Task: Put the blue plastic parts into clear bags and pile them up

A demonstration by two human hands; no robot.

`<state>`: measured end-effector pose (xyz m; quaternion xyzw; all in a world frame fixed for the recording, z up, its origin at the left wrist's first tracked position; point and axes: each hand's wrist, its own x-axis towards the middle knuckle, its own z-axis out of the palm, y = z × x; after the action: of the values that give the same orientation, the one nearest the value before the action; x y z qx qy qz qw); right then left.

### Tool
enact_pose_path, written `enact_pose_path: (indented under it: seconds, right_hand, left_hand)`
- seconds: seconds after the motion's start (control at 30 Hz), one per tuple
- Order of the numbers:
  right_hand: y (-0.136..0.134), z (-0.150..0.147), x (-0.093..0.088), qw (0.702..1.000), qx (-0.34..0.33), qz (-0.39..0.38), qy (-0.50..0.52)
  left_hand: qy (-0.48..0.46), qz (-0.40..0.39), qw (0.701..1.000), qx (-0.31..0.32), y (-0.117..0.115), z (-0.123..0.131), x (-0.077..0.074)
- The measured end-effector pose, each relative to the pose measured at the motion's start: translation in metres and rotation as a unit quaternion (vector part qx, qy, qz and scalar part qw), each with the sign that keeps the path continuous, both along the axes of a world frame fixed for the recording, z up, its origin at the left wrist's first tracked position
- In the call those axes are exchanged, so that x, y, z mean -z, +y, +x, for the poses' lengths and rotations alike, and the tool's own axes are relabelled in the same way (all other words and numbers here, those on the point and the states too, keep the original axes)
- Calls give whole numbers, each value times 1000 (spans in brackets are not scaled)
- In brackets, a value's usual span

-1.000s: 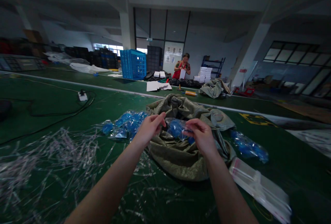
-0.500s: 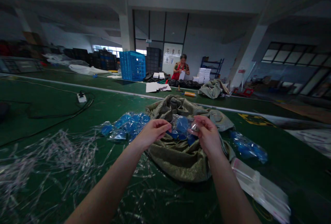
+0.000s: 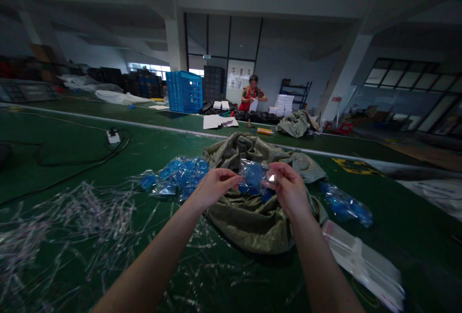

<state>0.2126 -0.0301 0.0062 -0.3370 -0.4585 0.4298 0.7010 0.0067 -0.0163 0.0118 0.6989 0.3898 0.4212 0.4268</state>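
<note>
Both of my hands are raised over an olive-green woven sack (image 3: 250,221). Between them is a clear plastic bag (image 3: 253,177) with blue items inside. My left hand (image 3: 212,189) pinches its left edge, and my right hand (image 3: 288,189) grips its right corner. To the left lies a heap of blue items in clear bags (image 3: 176,177), and a smaller bagged blue bunch (image 3: 346,207) lies to the right. Near my right forearm lies a stack of clear resealable bags (image 3: 363,265). Torn plastic strips (image 3: 72,241) cover the surface at left.
The green work surface (image 3: 65,168) runs across the view, with a power strip (image 3: 113,136) and black cable on it. Farther off, a co-worker (image 3: 252,94) stands by a blue crate (image 3: 184,92), white boxes (image 3: 285,105) and another sack (image 3: 296,124).
My hands have lifted the bag slightly and drawn it tighter between them, and it now hangs higher above the sack. The co-worker's arms have moved apart.
</note>
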Motion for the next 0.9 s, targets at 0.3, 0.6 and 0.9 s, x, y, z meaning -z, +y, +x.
enact_pose_path:
  seconds: [0.3,0.6,0.9]
  right_hand:
    - [-2,-1,-1,999,-21,-9,-23]
    - [-4,2,-1,998,-54,0,-10]
    - [-5,2,-1,997,-78,14,8]
  left_hand:
    - [71,70,994,-45,0,-2,-2]
    - [34,-14,999,-14,9,-1,11]
    - [-165,-179,953,181,3,4,14]
